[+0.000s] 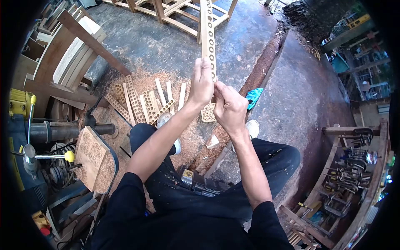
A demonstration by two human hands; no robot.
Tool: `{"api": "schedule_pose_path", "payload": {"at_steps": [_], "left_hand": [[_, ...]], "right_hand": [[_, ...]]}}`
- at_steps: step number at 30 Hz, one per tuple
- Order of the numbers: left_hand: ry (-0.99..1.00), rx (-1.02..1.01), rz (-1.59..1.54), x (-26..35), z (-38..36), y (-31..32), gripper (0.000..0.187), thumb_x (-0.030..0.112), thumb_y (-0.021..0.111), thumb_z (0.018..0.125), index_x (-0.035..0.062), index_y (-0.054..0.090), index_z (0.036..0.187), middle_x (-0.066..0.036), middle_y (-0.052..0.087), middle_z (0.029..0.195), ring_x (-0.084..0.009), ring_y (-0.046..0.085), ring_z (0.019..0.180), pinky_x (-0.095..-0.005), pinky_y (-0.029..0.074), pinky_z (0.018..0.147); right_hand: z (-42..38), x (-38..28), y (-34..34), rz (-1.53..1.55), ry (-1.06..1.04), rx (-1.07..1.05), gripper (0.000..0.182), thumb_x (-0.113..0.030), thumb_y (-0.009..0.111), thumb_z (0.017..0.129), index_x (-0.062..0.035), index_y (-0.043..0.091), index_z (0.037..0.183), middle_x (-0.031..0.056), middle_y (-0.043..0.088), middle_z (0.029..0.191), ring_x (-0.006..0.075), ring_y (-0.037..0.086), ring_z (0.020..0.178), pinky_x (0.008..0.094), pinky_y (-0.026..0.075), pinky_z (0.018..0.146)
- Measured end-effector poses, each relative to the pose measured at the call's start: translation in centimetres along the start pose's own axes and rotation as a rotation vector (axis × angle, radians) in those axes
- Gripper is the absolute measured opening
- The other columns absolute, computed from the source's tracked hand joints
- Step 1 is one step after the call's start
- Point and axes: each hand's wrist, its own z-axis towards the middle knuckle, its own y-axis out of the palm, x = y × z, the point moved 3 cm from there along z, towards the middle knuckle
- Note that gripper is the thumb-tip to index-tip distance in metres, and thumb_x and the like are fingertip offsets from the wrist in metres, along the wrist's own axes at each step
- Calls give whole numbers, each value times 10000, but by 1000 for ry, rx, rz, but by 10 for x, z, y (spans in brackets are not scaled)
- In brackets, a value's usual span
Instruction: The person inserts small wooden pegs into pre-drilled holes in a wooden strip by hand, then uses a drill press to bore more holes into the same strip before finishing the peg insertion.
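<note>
In the head view, my left hand (201,85) is closed around the lower part of a long pale wooden strip (207,37) with a row of round holes along its face. The strip points up and away from me. My right hand (230,106) is closed in a pinch against the strip's near end; whatever lies between its fingertips is too small or hidden to name. Below and between the hands is a batch of small pale wooden pieces (208,112), partly covered by my right hand.
Drilled strips (132,98) and plain sticks lie among shavings at left. A drill press table (96,160) stands beside my left knee. A blue cloth or bag (254,98) lies beyond my right foot. Clamps (346,179) fill a rack at right; a wooden frame (179,26) stands ahead.
</note>
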Motion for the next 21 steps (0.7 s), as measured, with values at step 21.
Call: {"api": "schedule_pose_path", "payload": {"at_steps": [21], "left_hand": [[-189, -246, -162, 18, 14, -26, 371, 332, 345, 1020, 35, 483, 1195, -53, 562, 763, -106, 543, 614, -235, 486, 572]], "right_hand": [[-122, 184, 83, -331, 613, -203, 189, -202, 594, 847, -90, 687, 967, 224, 645, 768, 394, 634, 743, 473, 496, 703]]}}
